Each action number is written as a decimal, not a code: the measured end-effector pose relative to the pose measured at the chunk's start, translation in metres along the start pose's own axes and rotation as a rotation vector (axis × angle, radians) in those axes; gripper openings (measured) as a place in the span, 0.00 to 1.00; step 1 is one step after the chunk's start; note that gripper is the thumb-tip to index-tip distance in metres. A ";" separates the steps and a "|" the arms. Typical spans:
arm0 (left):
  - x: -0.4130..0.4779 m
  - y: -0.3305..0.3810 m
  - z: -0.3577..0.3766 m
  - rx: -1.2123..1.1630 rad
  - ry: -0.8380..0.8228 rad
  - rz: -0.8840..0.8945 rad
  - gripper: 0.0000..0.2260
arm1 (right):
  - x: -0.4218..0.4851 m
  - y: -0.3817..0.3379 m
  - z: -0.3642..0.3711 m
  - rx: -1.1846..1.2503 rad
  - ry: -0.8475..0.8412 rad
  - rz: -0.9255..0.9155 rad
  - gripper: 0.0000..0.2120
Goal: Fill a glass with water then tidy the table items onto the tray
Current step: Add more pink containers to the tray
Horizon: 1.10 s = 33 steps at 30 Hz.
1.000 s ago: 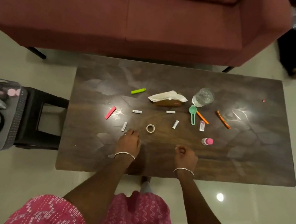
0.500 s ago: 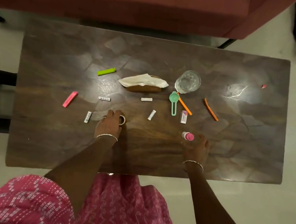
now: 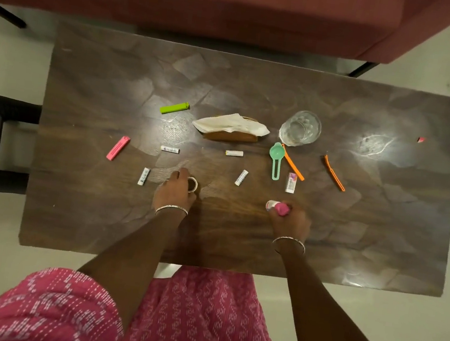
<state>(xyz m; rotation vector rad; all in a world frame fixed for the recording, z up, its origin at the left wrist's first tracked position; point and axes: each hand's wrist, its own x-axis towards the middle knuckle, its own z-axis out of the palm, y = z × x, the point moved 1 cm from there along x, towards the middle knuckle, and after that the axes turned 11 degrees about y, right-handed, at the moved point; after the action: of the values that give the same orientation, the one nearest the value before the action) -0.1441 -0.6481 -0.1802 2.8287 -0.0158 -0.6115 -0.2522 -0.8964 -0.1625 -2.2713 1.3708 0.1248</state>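
Near the table's (image 3: 96, 225) front edge, the left hand (image 3: 175, 193) curls over the tape ring (image 3: 192, 184) while the right hand (image 3: 292, 222) grips the pink-capped bottle (image 3: 277, 207), which is lying crosswise.

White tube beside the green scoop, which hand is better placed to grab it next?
The right hand, probably: the white tube lies just beyond it, though it grips the pink-capped bottle. The left hand is farther, holding the tape roll.
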 end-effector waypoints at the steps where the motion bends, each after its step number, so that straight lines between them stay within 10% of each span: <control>1: -0.002 -0.002 -0.004 -0.034 0.011 -0.006 0.20 | -0.007 -0.006 -0.001 0.014 0.011 -0.011 0.12; 17: -0.092 -0.138 -0.123 -0.490 0.178 0.009 0.17 | -0.205 -0.114 0.015 0.169 0.078 -0.277 0.11; 33: -0.159 -0.365 -0.228 -0.367 0.329 -0.191 0.17 | -0.413 -0.248 0.087 0.247 -0.067 -0.597 0.09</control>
<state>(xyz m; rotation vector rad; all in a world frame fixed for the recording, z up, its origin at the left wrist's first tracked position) -0.2108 -0.2299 -0.0027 2.5476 0.3878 -0.1546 -0.2299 -0.4284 -0.0209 -2.3293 0.5900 -0.1566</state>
